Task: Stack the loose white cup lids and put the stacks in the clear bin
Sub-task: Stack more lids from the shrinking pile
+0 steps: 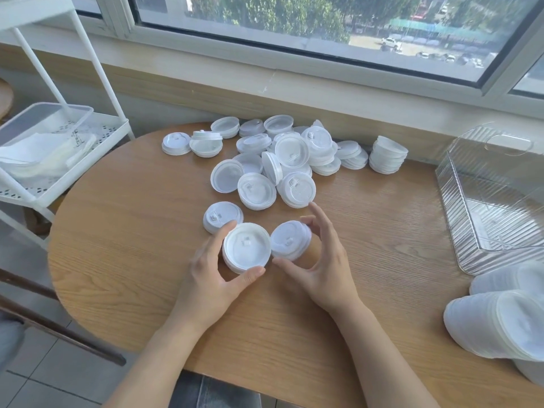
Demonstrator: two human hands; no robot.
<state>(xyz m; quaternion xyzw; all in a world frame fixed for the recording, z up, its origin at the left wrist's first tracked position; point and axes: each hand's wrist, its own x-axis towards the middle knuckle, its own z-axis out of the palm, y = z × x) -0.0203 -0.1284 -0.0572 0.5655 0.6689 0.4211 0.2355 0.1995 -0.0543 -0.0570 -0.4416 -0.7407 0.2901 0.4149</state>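
Two short stacks of white lids sit under my hands near the middle of the wooden table (pixel 382 290). My left hand (pixel 212 278) curls round the left stack (pixel 246 248), thumb at its 5 o'clock edge and fingers at 10 o'clock, gripping its rim. My right hand (pixel 321 260) cups the right stack (pixel 290 240), spread fairly wide, thumb low at 7 o'clock and fingertips at 1 o'clock; I cannot tell how firmly it presses. The two stacks touch. One single lid (pixel 222 216) lies just beside the left stack at 11 o'clock. At 12 o'clock the loose pile of lids (pixel 282 157) spreads toward the window sill. The clear bin (pixel 494 201) stands at 3 o'clock, well apart.
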